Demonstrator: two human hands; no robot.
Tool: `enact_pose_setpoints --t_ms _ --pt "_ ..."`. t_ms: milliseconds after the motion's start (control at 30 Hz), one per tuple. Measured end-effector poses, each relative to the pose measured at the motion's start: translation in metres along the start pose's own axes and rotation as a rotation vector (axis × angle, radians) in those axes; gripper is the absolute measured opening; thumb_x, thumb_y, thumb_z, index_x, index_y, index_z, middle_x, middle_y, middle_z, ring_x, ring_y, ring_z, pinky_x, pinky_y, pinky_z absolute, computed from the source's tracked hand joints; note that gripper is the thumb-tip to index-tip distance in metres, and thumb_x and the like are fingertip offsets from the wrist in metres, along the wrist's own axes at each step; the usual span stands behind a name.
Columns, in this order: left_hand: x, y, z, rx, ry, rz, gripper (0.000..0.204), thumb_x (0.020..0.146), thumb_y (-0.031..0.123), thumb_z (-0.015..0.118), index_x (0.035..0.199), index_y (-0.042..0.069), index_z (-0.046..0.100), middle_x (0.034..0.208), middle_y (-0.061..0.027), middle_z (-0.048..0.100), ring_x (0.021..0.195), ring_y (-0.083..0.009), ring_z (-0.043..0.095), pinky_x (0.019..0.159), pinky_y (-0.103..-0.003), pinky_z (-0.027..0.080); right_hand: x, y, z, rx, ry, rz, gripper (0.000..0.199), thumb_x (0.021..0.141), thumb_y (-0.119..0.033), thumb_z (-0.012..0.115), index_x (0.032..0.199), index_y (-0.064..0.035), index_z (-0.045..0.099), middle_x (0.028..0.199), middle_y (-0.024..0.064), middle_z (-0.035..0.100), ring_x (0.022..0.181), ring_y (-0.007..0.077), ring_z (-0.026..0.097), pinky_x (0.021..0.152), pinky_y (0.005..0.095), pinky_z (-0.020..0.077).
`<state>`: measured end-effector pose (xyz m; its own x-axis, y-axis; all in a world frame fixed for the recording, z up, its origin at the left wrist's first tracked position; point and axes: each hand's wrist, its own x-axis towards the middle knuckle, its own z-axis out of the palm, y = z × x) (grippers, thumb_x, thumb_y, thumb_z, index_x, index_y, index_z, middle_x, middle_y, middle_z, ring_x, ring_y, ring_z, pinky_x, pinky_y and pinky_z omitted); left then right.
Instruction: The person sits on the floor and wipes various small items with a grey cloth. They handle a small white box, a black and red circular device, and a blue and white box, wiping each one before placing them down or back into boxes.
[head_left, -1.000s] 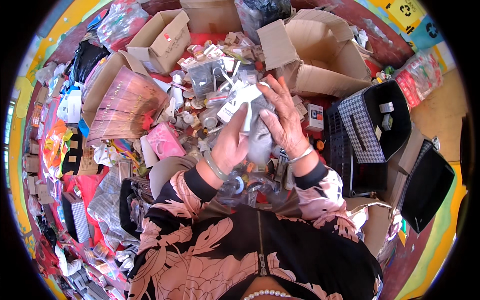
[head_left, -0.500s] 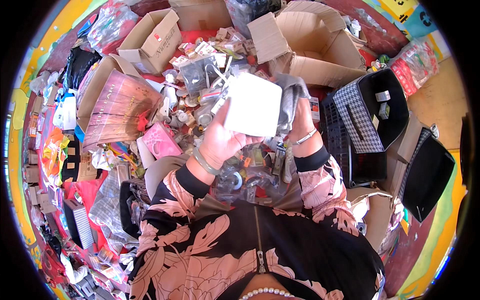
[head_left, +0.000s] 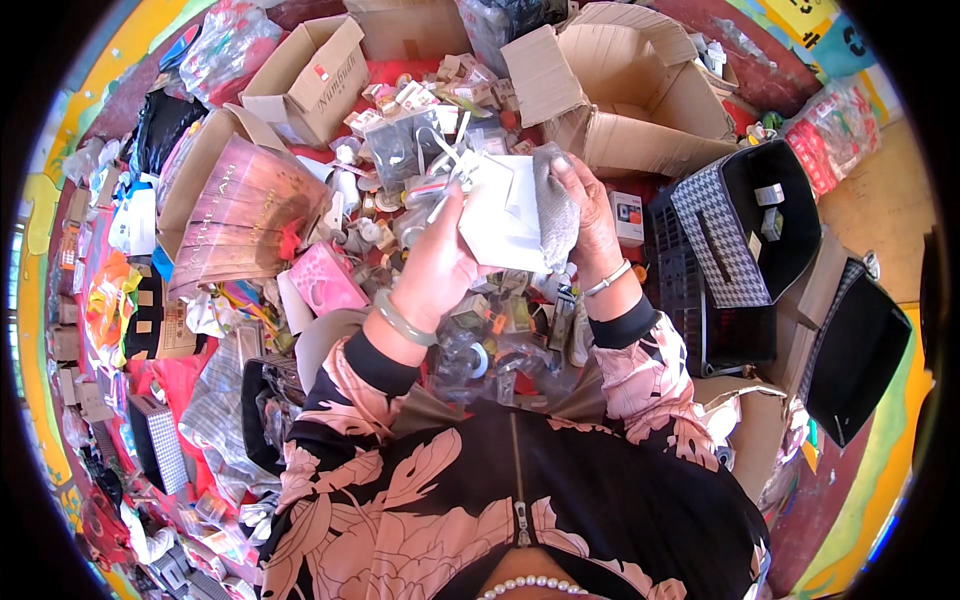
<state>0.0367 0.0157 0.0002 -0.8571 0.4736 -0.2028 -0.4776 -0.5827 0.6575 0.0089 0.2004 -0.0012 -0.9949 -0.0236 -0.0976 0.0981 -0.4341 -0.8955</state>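
Both hands are raised over a heap of small packaged goods. My left hand (head_left: 438, 262) grips the left edge of a white folded box (head_left: 503, 218). My right hand (head_left: 588, 215) holds the box's right side together with a grey cloth pouch (head_left: 553, 203) pressed against it. A green bangle sits on the left wrist and a thin silver bracelet on the right. Below the hands, clear plastic bags of small items (head_left: 490, 355) rest on my lap.
Open cardboard boxes (head_left: 640, 100) stand at the back, another (head_left: 310, 70) at back left. A pink-brown carton (head_left: 240, 215) lies left, a small pink box (head_left: 325, 278) beside it. A houndstooth black bin (head_left: 745, 225) and a dark bag (head_left: 860, 345) stand right.
The hands have turned the white box so its edge faces up, and the grey pouch has come round to its right side. The view shifted slightly downward.
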Motion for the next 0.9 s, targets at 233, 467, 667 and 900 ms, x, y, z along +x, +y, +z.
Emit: enact_pose_setpoints --t_ms 233,467,667,900 --pt "0.008 -0.014 -0.018 -0.222 -0.107 -0.289 0.054 0.096 0.048 0.040 0.135 0.009 0.041 0.128 -0.0142 0.053 0.114 -0.0341 0.055 0.088 -0.054 0.047 0.009 0.009 -0.007 -0.388 0.066 -0.103 0.031 0.089 -0.026 0.066 0.100 0.0024 0.065 0.082 0.0008 0.064 0.074 0.0062 0.052 0.067 0.0232 0.0451" --pt "0.006 -0.014 -0.013 -0.577 -0.203 -0.261 0.053 0.096 0.047 0.037 0.133 0.009 0.045 0.129 -0.0156 0.053 0.113 -0.0357 0.054 0.087 -0.053 0.047 0.024 -0.001 -0.029 0.211 0.313 -0.070 0.023 0.095 -0.019 0.053 0.104 0.0008 0.061 0.094 0.0103 0.068 0.079 0.0187 0.066 0.071 0.0286 0.0526" --pt "0.014 -0.016 -0.017 -0.497 -0.077 -0.078 0.053 0.098 0.047 0.030 0.132 0.009 0.043 0.126 -0.0118 0.053 0.115 -0.0301 0.053 0.091 -0.049 0.046 -0.009 -0.017 0.000 -0.404 -0.091 -0.506 0.056 0.083 -0.039 0.065 0.129 -0.0098 0.048 0.130 0.0176 0.050 0.117 0.0311 0.051 0.095 0.0407 0.0446" --pt "0.008 -0.028 -0.004 -0.485 0.063 -0.066 0.047 0.100 0.041 0.030 0.126 0.006 0.049 0.118 -0.0113 0.059 0.106 -0.0273 0.060 0.096 -0.043 0.046 -0.027 0.002 0.032 -1.395 -0.139 -0.582 0.064 0.073 -0.044 0.072 0.125 -0.0120 0.053 0.125 0.0157 0.053 0.109 0.0342 0.057 0.091 0.0419 0.0460"
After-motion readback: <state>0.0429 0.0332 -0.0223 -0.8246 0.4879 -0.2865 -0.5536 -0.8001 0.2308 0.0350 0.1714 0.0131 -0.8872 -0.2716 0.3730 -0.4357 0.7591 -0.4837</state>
